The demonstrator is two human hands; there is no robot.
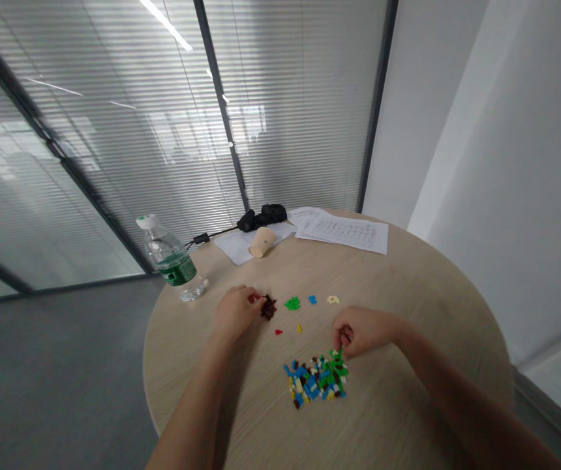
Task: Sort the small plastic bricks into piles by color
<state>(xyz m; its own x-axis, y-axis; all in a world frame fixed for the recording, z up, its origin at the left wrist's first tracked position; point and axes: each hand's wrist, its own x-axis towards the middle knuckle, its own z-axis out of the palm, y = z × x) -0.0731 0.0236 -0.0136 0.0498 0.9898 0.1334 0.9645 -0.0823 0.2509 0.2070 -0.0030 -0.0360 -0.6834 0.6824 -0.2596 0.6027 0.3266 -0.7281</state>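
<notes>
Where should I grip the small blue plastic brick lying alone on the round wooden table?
Pinch the small blue plastic brick by its two longer sides, coming straight down from above, probably with the right hand. It lies flat and set apart, so a pinch reaches both sides without touching anything else.
</notes>
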